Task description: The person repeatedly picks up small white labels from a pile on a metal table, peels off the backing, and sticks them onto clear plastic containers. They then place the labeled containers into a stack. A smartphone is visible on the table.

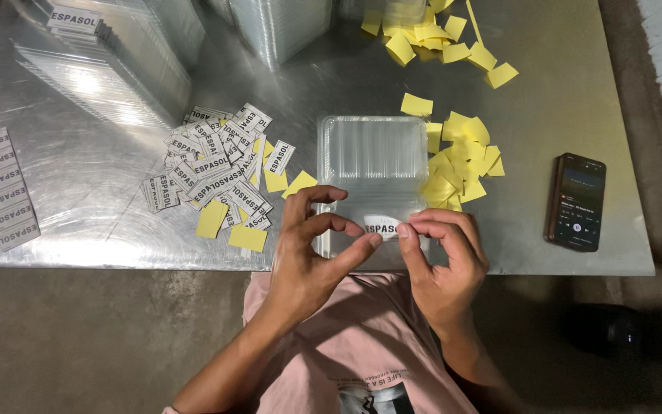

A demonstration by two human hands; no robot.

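At the near edge of the metal table (78, 199), over a pink-shirted lap, both hands work one small white sticker label (383, 227). Left hand (312, 257): thumb and forefinger pinched on the label's left end, other fingers curled loosely above. Right hand (442, 264): thumb and fingertips pinched on the label's right end. Label held flat between the two hands, over the near part of a clear plastic tray (373, 165) that lies flat on the table straight ahead; cannot tell whether the label already touches the plastic.

Just left of the left hand: a loose heap of white printed labels (208, 165), mixed with a few yellow backing slips (248, 238) at its near and right edges. Just right of the tray, touching its side: a pile of yellow paper scraps (457, 161). Well right of that, near the table's right edge: a dark phone (576, 201), screen lit, lying flat.

At the table's far left edge: a strip of uncut labels (3, 188), running near to far.

Farther back, left: stacked clear trays (116, 65) fanned in rows, one label lying on top. Far centre: another upright stack of clear containers (277, 27). Far right of centre: a second scatter of yellow slips (438, 38).

On the floor, right of the lap: a dark round object (603, 330), too dim to tell.
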